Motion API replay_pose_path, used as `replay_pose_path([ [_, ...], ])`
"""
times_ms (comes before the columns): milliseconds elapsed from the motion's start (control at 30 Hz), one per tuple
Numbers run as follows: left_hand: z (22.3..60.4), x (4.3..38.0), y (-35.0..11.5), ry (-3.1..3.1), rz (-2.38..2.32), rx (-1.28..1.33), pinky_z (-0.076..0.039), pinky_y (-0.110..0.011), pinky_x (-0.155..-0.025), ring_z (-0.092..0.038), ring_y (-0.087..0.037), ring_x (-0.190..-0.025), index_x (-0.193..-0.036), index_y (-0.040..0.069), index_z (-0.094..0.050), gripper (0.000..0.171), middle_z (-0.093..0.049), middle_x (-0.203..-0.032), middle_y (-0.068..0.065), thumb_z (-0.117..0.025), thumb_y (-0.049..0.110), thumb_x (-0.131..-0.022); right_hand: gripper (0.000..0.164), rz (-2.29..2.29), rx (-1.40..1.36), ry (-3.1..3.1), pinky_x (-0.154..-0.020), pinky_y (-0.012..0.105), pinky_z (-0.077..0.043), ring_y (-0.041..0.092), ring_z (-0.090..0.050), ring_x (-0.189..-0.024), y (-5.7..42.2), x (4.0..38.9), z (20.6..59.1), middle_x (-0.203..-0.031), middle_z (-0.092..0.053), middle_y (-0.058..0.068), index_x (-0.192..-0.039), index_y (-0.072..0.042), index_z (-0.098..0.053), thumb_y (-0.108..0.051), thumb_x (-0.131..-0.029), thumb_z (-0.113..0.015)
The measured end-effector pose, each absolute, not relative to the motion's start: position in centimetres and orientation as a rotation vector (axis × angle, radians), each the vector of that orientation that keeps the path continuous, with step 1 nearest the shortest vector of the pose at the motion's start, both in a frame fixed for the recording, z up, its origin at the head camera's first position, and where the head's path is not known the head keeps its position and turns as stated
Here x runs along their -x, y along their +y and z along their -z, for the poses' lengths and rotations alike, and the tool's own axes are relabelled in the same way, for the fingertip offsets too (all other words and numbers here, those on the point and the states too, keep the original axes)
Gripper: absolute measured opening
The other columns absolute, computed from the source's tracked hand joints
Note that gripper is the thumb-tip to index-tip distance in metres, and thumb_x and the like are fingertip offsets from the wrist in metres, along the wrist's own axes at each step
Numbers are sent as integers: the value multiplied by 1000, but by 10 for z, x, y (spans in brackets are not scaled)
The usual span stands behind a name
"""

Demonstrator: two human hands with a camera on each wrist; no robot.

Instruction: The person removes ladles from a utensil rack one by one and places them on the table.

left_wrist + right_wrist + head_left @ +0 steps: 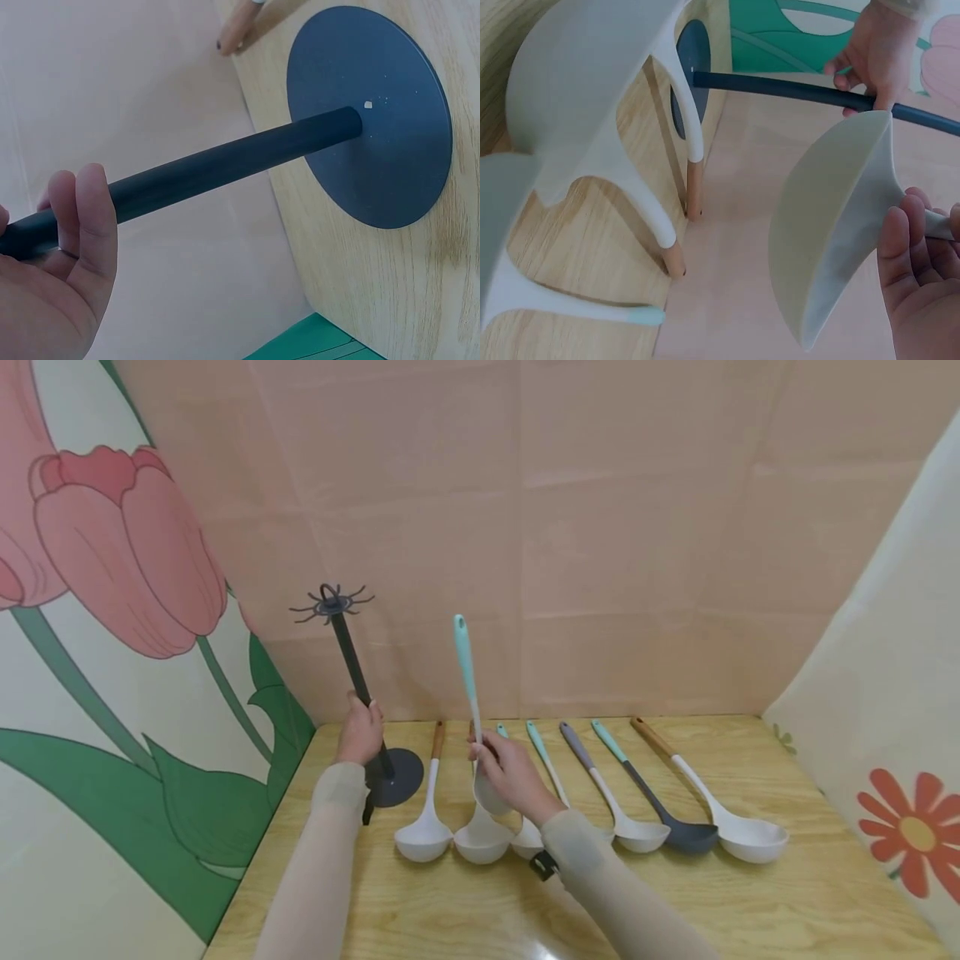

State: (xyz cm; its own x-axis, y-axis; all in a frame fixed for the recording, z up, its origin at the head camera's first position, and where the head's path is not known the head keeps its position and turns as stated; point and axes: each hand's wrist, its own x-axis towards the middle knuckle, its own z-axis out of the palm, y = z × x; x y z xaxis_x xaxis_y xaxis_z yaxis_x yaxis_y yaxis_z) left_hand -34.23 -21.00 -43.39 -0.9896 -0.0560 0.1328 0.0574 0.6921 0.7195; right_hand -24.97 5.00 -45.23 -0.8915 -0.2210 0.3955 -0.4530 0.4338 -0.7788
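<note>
My left hand (360, 732) grips the pole of a black utensil stand (349, 660). Hooks fan out from the stand's top, and its round base (375, 120) is on the table. In the head view my right hand (517, 777) holds a ladle by its pale stem, its mint handle (465, 656) pointing up. The right wrist view shows this ladle's pale bowl (832, 232) just beyond the curled fingers of my right hand (922, 285). Below it on the table lies a white ladle (482, 843), partly covered by the held one.
Several ladles lie in a row: a wood-handled white one (423, 842) on the left, a grey-handled one (641, 835), a dark one with mint handle (690, 838), and a wood-handled white one (753, 841) on the right. A pink backdrop (600, 568) stands behind the table (750, 910).
</note>
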Motion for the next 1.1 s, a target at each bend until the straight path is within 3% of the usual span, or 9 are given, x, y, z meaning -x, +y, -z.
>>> replay_pose_path([
  [167, 435, 342, -211, -2755, 1165, 18, -45, -44, -76, -55, -30, -81, -142, -2, -6, 55, -54, -93, -15, -21, 34, -103, 19, -1420, -538, -2482, -59, 26, -48, 10, -55, -64, 58, 246, 451, -80, -64, 3, -101, -15, -62, -26, -99, -46],
  [400, 436, 340, -212, -2761, 1157, 31, -45, -44, -75, -55, -29, -80, -141, -2, -9, 54, -53, -93, -14, -20, 35, -103, 19, -1362, -535, -2484, -60, 25, -50, 7, -58, -63, 76, 243, 448, -81, -63, -7, -108, -13, -63, -21, -99, -48],
  [700, 434, 341, -211, -2760, 1154, 35, -45, -42, -72, -55, -27, -76, -140, -1, -11, 52, -53, -92, -13, -20, 34, -102, 19, -1308, -495, -2497, -57, 26, -47, 7, -55, -62, 101, 240, 451, -80, -63, -6, -102, -16, -62, -25, -100, -46],
  [933, 435, 342, -212, -2756, 1160, 31, -45, -43, -72, -55, -28, -77, -136, 1, -17, 47, -52, -91, -13, -21, 35, -102, 21, -1233, -530, -2470, -57, 25, -48, 6, -55, -60, 119, 235, 447, -79, -63, -6, -105, -10, -62, -21, -99, -46],
  [1100, 435, 342, -212, -2754, 1153, 35, -45, -42, -70, -54, -28, -76, -135, 1, -18, 46, -52, -91, -13, -21, 34, -102, 18, -1188, -495, -2505, -59, 26, -48, 7, -55, -63, 135, 233, 446, -81, -62, -6, -105, -15, -61, -22, -100, -46],
])
